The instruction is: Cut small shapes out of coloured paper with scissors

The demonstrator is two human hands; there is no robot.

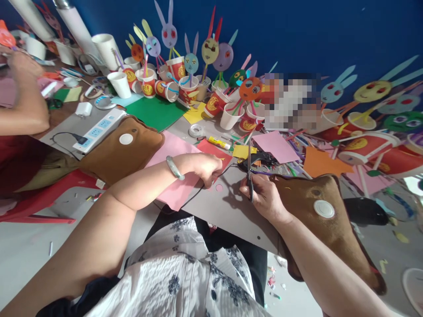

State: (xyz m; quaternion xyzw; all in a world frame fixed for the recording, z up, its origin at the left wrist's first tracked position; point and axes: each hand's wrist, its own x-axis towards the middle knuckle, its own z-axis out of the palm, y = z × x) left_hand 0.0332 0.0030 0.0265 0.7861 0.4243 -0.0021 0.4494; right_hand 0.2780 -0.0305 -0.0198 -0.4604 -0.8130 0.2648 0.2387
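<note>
Scissors with black handles and slim metal blades [250, 180] are in our right hand [269, 198], fingers wrapped around the handles and tips aimed at about 12 o'clock. Our left hand [209, 168] is over at 9 o'clock from them, by the near edge of a flat red paper sheet [214, 151]. Its fingers are bent and bunched, but we honestly can't tell if they've got anything pinched. Looks to us like a handling-small-bits stage of paper cutting, with the blades apart from any paper. Any snip from here calls for a steady left-hand hold and the blades brought over to it. As for looks, the scissors stand nearly upright in our grip, and we can't make out a gap between the blades. A small round pink paper disc [219, 187] lies flat on the grey tabletop [231, 215] at roughly 8 o'clock from them, just beside our left fingertips. We've also got a yellow glue stick [220, 142] between 10 and 11, and a plush brown cushion with a round white cap [297, 198] at 4.
</note>
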